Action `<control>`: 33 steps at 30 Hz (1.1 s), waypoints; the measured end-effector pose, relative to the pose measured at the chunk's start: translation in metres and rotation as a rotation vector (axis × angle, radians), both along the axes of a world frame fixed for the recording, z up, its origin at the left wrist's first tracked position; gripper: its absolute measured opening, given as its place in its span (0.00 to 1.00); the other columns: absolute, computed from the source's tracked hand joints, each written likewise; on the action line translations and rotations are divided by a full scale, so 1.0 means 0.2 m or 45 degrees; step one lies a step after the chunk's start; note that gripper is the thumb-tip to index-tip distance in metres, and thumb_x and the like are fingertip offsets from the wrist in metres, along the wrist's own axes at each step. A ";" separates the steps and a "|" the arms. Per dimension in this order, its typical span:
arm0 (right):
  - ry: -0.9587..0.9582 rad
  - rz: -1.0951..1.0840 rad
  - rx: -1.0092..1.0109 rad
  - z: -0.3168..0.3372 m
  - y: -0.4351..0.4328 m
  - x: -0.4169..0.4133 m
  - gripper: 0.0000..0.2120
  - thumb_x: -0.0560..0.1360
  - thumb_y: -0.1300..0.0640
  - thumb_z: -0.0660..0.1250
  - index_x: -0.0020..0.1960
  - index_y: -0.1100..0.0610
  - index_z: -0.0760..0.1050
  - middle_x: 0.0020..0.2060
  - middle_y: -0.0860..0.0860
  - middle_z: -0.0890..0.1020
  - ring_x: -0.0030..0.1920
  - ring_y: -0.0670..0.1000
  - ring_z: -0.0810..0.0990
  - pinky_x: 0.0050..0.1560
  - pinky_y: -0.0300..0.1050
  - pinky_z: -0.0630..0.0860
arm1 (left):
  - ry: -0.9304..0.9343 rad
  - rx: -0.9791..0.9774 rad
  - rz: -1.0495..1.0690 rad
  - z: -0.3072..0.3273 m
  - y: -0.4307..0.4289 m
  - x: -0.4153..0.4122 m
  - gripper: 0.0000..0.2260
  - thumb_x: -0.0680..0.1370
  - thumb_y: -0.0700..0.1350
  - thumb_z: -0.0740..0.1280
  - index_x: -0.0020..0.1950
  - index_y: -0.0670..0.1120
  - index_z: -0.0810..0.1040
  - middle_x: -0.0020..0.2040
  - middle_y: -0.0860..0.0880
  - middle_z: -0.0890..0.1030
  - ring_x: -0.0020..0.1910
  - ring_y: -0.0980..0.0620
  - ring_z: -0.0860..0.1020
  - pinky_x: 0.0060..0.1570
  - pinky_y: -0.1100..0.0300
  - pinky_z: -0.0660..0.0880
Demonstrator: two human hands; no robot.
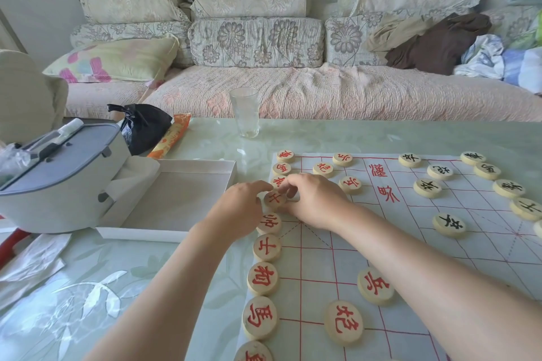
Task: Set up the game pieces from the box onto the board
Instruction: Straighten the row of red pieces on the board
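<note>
A white paper board [410, 243] with red grid lines lies on the glass table. Round wooden pieces with red characters stand in a column along its left edge and at several points inside; pieces with black characters [448, 225] stand on the right side. Both hands meet at one red-marked piece [274, 199] in the left column. My left hand [240, 208] touches its left side with the fingertips, and my right hand [313, 199] pinches its right side. The white box [176, 199] left of the board looks empty.
A drinking glass [245, 113] stands behind the board. A grey lidded container [58, 179], a black plastic bag [143, 126] and an orange packet [170, 138] sit at the left. Crumpled paper [32, 261] lies at the near left. A sofa runs behind the table.
</note>
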State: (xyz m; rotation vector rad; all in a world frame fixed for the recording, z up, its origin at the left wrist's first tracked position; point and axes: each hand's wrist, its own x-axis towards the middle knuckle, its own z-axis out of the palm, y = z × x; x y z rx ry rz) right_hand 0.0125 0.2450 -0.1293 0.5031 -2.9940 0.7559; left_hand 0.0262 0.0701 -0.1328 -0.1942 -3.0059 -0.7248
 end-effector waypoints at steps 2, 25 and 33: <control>-0.023 -0.006 -0.010 0.00 -0.01 0.00 0.16 0.71 0.37 0.71 0.55 0.42 0.77 0.49 0.41 0.80 0.48 0.46 0.78 0.44 0.45 0.72 | -0.015 0.021 0.000 -0.01 0.00 0.00 0.22 0.78 0.37 0.53 0.65 0.57 0.75 0.64 0.52 0.77 0.58 0.51 0.75 0.49 0.63 0.70; 0.001 -0.082 -0.123 0.00 0.01 -0.04 0.11 0.73 0.44 0.71 0.54 0.41 0.77 0.48 0.39 0.80 0.50 0.45 0.79 0.43 0.41 0.70 | 0.072 0.041 0.037 0.01 -0.02 -0.03 0.14 0.79 0.43 0.62 0.63 0.52 0.77 0.61 0.52 0.76 0.58 0.52 0.75 0.51 0.64 0.67; 0.043 -0.132 -0.053 -0.02 0.06 -0.17 0.15 0.76 0.55 0.68 0.61 0.42 0.76 0.56 0.41 0.80 0.56 0.47 0.77 0.47 0.42 0.69 | -0.059 0.032 0.083 0.06 0.01 -0.21 0.15 0.79 0.42 0.58 0.64 0.51 0.76 0.61 0.51 0.79 0.58 0.50 0.77 0.55 0.60 0.72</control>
